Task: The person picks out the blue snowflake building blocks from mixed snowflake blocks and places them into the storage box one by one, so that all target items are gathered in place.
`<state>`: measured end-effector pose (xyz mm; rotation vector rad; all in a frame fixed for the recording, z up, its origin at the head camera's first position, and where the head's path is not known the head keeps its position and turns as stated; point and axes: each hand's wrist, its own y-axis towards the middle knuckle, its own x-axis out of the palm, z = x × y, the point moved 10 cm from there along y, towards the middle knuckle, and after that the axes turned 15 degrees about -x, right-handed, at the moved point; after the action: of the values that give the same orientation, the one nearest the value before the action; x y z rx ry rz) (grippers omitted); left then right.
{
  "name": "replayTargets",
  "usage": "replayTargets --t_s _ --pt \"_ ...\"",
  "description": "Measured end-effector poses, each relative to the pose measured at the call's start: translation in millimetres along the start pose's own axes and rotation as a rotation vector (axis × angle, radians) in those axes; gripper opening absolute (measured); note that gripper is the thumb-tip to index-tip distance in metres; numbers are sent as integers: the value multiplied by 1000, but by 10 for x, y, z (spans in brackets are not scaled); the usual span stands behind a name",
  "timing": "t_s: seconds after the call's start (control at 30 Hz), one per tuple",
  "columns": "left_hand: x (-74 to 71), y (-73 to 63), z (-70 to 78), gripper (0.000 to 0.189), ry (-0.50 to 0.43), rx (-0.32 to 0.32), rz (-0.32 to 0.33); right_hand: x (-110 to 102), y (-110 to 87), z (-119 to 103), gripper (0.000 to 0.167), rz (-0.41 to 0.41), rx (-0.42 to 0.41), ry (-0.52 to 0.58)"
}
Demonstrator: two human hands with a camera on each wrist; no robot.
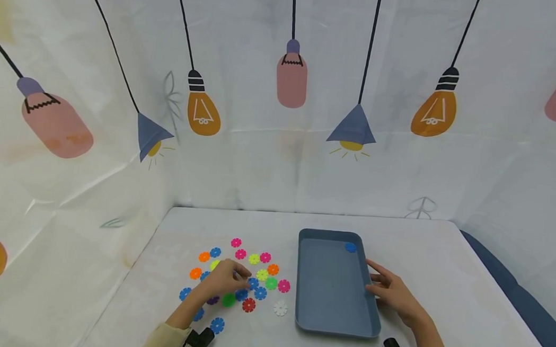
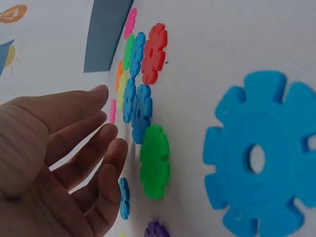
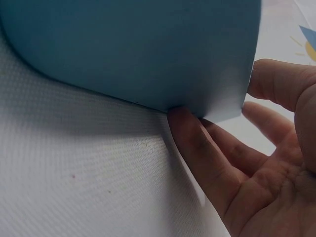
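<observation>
Left hand (image 1: 225,278), loosely bent, holds nothing I see, near blue notched discs (image 1: 260,293), left of blue-grey tray (image 1: 330,288); right hand (image 1: 398,298) touches tray's side, unclamped. Crowding could make me snag neighbours.

Table (image 1: 255,225): stood before the backdrop (image 1: 244,177). Discs (image 1: 260,293): lay spread flat on the table, left of the tray (image 1: 333,288). Tray: sat on the table, right of the spread. Single disc (image 1: 350,247): lay inside the tray, toward its far right corner. Left hand (image 1: 227,277): hung over the spread. Right hand (image 1: 395,295): touched the tray's right side.
</observation>
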<state>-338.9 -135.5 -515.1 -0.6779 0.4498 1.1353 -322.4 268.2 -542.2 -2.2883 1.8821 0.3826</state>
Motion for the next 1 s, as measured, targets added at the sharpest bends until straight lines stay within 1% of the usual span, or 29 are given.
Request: replayTargets --t_s 0.2,0.5,0.63,0.77,1.0 --pt "8 -5 -84 25 25 1 16 12 1 21 72 2 3 2" --pt "29 11 -147 25 36 -10 34 7 -5 -6 72 5 -13 7" --pt "35 18 -131 26 39 -2 50 8 -5 -2 72 4 -14 10" --pt "49 21 -95 28 32 4 46 5 -6 1 72 6 -17 8" --pt "82 64 -98 27 53 -16 52 4 8 7 72 4 -7 6"
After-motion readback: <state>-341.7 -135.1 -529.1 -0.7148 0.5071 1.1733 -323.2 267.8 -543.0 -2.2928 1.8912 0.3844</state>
